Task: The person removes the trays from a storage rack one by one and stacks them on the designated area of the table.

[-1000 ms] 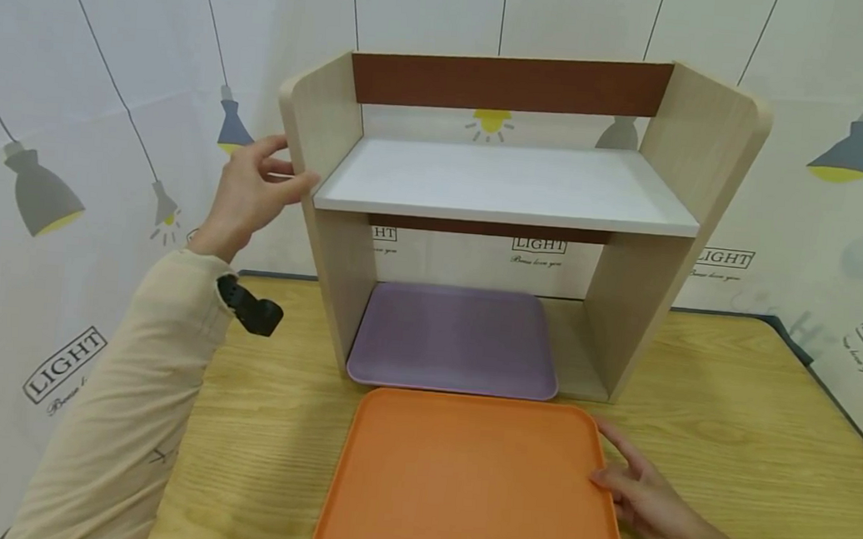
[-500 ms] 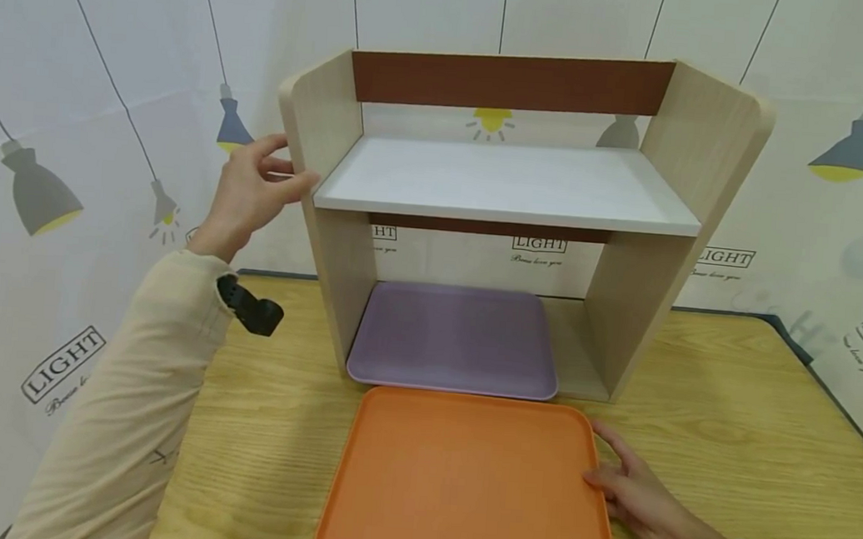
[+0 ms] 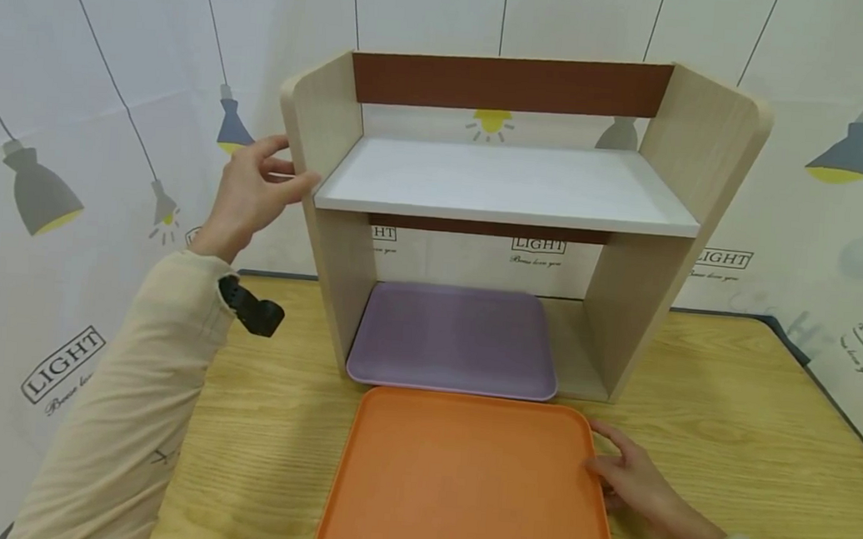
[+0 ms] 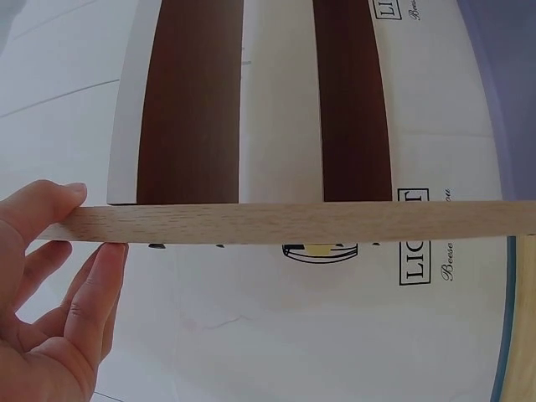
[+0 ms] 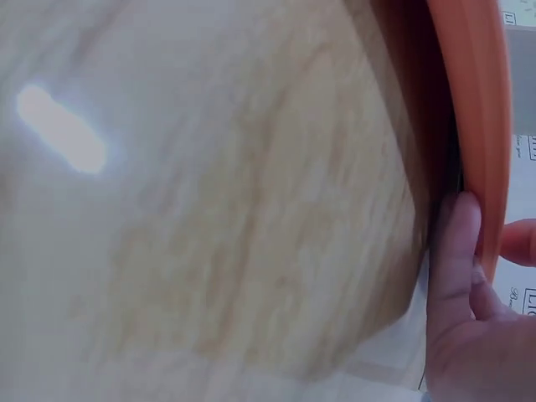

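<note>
My left hand (image 3: 244, 198) pinches the front edge of the left side panel (image 4: 301, 222) of a small two-tier shelf (image 3: 508, 183), thumb on one face and fingers on the other. The right hand (image 3: 642, 485) grips the right rim of an orange tray (image 3: 461, 489), with the thumb over the rim and fingers beneath, as the right wrist view shows. This tray is in front of the shelf, its far edge right at the near rim of a purple tray (image 3: 457, 338). The purple tray lies flat in the lower compartment, toward the left side.
A wood-grain table (image 3: 730, 407) bears the shelf. The white upper board (image 3: 508, 183) spans the side panels above the purple tray. Beside the purple tray, bare bottom board (image 3: 576, 355) shows at right. Behind is a wall covering (image 3: 829, 63) printed with lamps.
The orange tray's right side and my right hand have shifted slightly left. My left hand, the shelf and the purple tray stay put.
</note>
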The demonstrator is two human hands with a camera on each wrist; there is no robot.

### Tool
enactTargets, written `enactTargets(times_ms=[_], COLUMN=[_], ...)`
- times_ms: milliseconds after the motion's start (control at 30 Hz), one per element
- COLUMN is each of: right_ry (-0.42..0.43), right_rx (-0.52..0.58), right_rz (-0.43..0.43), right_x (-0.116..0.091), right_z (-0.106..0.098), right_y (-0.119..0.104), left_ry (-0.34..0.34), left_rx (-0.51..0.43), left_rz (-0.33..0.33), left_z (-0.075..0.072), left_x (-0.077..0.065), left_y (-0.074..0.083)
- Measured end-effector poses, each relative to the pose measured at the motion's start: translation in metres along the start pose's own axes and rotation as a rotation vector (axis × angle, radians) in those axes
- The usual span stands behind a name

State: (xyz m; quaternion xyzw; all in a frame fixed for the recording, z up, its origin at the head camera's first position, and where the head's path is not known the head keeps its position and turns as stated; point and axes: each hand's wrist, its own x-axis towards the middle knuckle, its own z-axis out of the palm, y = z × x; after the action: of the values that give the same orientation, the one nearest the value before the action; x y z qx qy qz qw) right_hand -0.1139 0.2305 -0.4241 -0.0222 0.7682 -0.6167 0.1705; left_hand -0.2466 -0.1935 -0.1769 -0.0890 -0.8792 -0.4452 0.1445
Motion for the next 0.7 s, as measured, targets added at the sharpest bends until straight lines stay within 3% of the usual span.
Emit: enactTargets(times_ms=[200, 367, 700], right_ry=[-0.022, -0.021, 0.117], right_rx=[-0.016, 0.021, -0.119], right_rz=[-0.035, 0.000, 0.025], right_x=[0.0023, 0.0037, 0.0079], right_z=[-0.0042, -0.0061, 0.0003], right_y=[0.0014, 0.0006, -0.0043], left_ry=[0.000, -0.002, -0.005], left_rx=[0.008, 0.010, 0.013], left_rz=[-0.002, -0.008, 0.000], left_z=[0.0003, 0.0001, -0.0011], left_x=[0.0001, 0.0003, 0.0004], left_y=[-0.0007, -0.0010, -0.0002])
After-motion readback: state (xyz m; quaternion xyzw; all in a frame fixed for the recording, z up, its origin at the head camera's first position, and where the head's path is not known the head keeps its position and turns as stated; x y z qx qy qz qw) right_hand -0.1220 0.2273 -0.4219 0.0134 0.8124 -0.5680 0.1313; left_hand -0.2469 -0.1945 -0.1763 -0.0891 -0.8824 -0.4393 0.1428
